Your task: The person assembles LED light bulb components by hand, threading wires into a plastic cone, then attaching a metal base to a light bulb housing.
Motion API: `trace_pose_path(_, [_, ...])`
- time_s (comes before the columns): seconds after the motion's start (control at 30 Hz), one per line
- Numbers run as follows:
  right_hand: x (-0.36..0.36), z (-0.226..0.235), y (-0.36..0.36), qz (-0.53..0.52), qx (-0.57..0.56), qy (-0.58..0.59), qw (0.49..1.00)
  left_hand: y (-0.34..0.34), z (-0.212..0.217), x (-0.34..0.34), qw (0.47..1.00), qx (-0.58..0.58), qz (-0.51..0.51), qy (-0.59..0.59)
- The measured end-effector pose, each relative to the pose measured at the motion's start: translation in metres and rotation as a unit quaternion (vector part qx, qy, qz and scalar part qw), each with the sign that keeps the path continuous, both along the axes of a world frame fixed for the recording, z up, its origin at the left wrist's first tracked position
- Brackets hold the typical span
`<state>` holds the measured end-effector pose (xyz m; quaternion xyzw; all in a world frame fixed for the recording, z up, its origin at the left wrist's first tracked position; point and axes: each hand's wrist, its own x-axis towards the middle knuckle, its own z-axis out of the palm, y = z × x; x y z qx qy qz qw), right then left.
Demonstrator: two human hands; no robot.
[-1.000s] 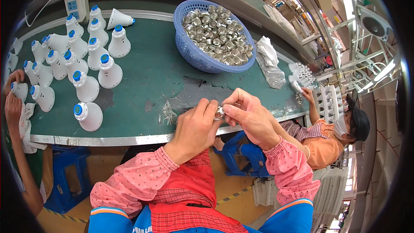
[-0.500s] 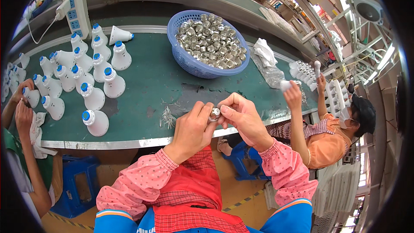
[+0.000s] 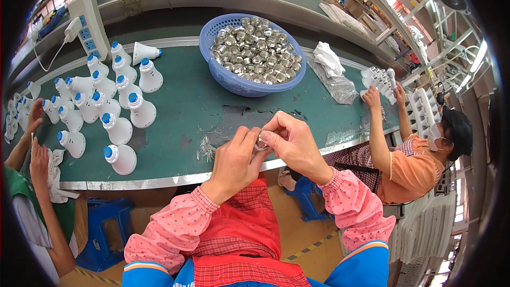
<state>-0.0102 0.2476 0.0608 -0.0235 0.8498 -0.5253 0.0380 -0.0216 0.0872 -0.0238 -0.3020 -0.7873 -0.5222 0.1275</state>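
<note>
My left hand [image 3: 235, 160] and my right hand [image 3: 295, 148] meet just over the table's front edge, fingers pinched together around a small silver metal bulb cap [image 3: 260, 144]. Most of the cap is covered by my fingers and thumbs. Beyond my hands stands a blue perforated plastic basket [image 3: 211, 69], heaped with shiny metal bulb caps [image 3: 258, 48]. To the left, several white bulb housings [image 3: 123, 160] with blue tops stand on the green table [image 3: 175, 111]; one at the back lies on its side. A little pile of thin wire bits [image 3: 205, 150] lies left of my hands.
At the left edge a co-worker's hands [image 3: 37, 162] are beside the housings. A second person [image 3: 411, 170], on the right, handles white parts. A clear plastic bag with white cloth [image 3: 332, 72] lies right of the basket. Behind the housings stands a power strip [image 3: 85, 26].
The cap has turned between my fingers, and its tip no longer shows clearly. The person on the right has lowered a hand to the table. The left co-worker's hands have moved off a housing.
</note>
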Motion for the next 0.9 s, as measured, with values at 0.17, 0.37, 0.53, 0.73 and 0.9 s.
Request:
trace_pose_path(0.17, [-0.004,0.003,0.001,-0.008,-0.069,-0.052,0.996,-0.001,0.002,0.0,1.0,0.001,-0.002,-0.008])
trace_pose_path(0.37, [-0.005,-0.012,0.011,-0.013,-0.166,-0.095,0.981,-0.002,-0.001,0.002,0.999,0.023,-0.003,-0.042])
trace_pose_path(0.53, [0.005,-0.02,0.019,-0.024,-0.273,-0.099,0.957,-0.003,0.006,0.001,0.998,0.019,-0.026,-0.048])
trace_pose_path(0.73, [0.029,-0.022,0.037,-0.081,-0.313,-0.046,0.945,0.003,0.026,-0.001,0.995,0.008,-0.055,-0.08])
trace_pose_path(0.9, [0.068,-0.035,0.062,-0.166,-0.353,0.006,0.921,0.039,0.05,-0.016,0.991,0.005,-0.109,-0.076])
